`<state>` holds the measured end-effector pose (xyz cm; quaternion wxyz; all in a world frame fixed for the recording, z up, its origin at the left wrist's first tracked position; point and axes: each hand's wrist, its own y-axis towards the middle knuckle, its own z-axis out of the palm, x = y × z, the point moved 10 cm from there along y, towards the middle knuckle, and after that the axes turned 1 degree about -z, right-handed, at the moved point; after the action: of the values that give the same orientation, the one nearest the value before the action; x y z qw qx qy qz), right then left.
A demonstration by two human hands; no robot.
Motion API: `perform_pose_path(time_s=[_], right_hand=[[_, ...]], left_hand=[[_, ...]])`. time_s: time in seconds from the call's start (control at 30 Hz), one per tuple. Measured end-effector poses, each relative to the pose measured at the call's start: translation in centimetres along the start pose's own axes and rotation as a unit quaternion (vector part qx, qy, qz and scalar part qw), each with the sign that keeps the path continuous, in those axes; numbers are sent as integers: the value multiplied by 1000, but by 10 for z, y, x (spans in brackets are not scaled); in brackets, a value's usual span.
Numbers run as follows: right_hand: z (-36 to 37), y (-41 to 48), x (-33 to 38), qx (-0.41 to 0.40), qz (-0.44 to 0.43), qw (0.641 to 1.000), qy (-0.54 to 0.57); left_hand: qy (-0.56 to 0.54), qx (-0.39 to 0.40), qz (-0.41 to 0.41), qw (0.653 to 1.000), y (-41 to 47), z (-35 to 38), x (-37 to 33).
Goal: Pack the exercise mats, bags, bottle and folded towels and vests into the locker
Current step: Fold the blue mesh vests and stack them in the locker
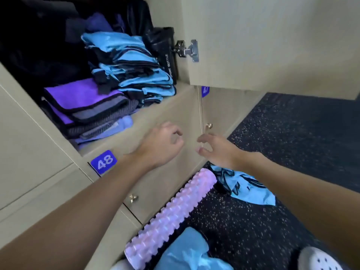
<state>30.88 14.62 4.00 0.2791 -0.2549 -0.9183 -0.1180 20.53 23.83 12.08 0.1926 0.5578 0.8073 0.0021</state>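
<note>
Two hands are held empty before the lower doors: left hand [161, 145] with fingers loosely curled, right hand [216, 151] with fingers spread apart. Folded vests [132, 65], towels [83, 106] and bottle [165, 53] are stowed inside the open locker [181, 90]. One loose vest [247, 186] is seen on the floor [282, 143], beside the foam roller [169, 217].

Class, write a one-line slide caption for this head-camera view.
Empty left hand and right hand hover before the open locker holding folded vests, towels and bottle.
</note>
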Motion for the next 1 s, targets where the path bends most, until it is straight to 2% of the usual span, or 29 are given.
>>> perform_pose_path(time_s=[0.17,0.37,0.5,0.63,0.7,0.83,1.0], right_hand=[[104,-73,-79,78,117,989,38],[221,-133,-119,164,210,957,111],[288,-167,-135,209,239,941,119],[323,-195,-139,236,224,940,105],[328,-200,-142,224,231,940,111],[333,-203,-149,201,270,929,151],[296,-182,-144,156,257,940,161]], left_hand=[[-25,155,-35,987,-53,138,30],[-31,285,-84,954,-143,266,75],[-26,338,-107,935,-185,326,97],[-4,386,-122,914,-210,364,111],[15,375,-121,919,-212,367,113],[-34,312,-164,935,-209,359,120],[-67,277,-170,943,-185,328,110]])
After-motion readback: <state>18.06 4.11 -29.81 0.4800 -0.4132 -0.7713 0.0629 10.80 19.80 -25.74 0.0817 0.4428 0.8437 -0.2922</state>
